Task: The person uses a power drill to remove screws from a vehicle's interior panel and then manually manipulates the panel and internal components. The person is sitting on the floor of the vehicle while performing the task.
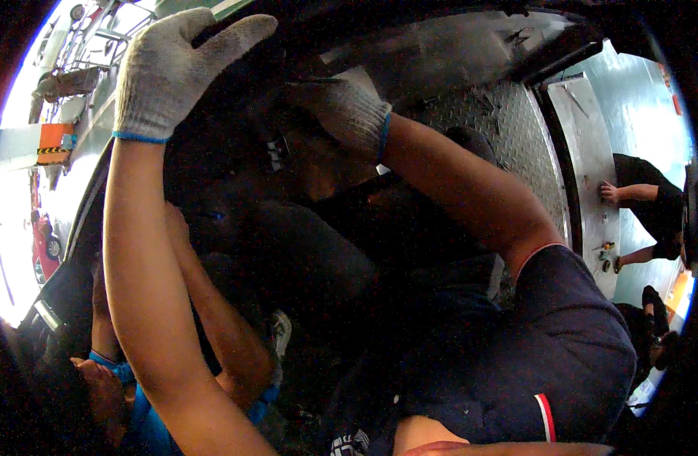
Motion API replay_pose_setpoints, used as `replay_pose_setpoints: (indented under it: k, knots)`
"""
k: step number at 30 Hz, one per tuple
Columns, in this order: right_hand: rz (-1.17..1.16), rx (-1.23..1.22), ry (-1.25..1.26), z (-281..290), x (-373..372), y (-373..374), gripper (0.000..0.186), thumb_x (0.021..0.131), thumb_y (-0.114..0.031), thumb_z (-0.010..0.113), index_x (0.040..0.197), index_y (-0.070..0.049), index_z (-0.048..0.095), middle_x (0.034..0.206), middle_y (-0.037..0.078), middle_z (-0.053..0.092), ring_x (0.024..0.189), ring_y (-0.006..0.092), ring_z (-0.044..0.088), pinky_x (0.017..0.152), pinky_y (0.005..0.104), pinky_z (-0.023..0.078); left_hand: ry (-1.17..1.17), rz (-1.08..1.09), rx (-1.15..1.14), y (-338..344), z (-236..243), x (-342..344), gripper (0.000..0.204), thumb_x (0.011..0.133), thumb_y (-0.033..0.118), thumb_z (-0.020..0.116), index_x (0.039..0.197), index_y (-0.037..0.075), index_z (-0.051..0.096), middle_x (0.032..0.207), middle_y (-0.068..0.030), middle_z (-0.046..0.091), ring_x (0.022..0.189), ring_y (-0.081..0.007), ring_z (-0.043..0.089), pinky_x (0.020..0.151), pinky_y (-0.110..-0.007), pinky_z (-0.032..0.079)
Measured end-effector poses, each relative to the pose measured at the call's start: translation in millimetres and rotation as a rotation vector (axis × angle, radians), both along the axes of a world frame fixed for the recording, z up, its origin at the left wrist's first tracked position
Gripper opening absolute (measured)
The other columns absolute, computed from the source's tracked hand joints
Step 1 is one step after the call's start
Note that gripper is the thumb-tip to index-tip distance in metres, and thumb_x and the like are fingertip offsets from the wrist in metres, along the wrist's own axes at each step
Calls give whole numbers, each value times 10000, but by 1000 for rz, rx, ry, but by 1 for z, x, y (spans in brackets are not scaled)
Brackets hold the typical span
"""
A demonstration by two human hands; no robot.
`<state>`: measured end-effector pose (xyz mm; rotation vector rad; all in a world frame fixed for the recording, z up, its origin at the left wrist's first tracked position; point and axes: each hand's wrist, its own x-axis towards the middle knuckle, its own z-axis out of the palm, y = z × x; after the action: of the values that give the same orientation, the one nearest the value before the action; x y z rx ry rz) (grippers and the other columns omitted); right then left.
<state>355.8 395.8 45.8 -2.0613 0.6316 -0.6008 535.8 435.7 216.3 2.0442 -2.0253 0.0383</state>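
Note:
My left hand, in a pale knitted work glove with a blue cuff, is raised at the upper left beside a dark, shadowed space. Its fingers are stretched out and apart, and nothing shows in them. My right hand, gloved the same way, reaches leftward into the dark interior below a grey metal panel. Its fingers fade into shadow, so whatever they touch is hidden. A small metallic bracket-like part catches light in the dark between my arms.
A co-worker's forearm and blue shirt lie close beside my left arm. To the right are a diamond-plate metal surface and a pale bench with small items on it. Another person's hand rests there. A red car stands far left.

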Motion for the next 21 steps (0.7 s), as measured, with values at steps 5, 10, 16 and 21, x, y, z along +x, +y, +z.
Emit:
replay_pose_setpoints:
  k: [5,10,16,21]
  knots:
    - [-86,494,-206,1,12,28,319,1015,-209,524,1261,-49,647,1211,170,689,1095,310,660,992,409,514,-10,19,12,-2,-5,-7,695,852,691,686,669,34,550,585,-91,405,577,-171,396,578,-366,387]
    - [-697,1067,-665,-2,161,88,591,1085,-347,443,1484,87,400,1467,286,503,1364,406,479,1168,399,357,-13,23,-9,0,-4,-2,689,851,688,687,687,29,569,588,-92,416,585,-171,402,584,-369,393]
    - [-300,874,-570,-28,119,98,527,1079,-390,471,1426,8,476,1276,188,638,1118,283,614,995,398,484,-3,-4,-29,-5,-7,6,664,839,689,696,753,33,640,617,-103,503,606,-199,491,616,-373,438]
    - [7,695,-236,-15,15,36,344,1015,-274,555,1283,-68,620,1110,165,703,959,300,671,879,431,550,-17,8,-24,-5,-7,4,737,808,770,659,760,36,704,599,-117,569,574,-281,577,637,-395,493]
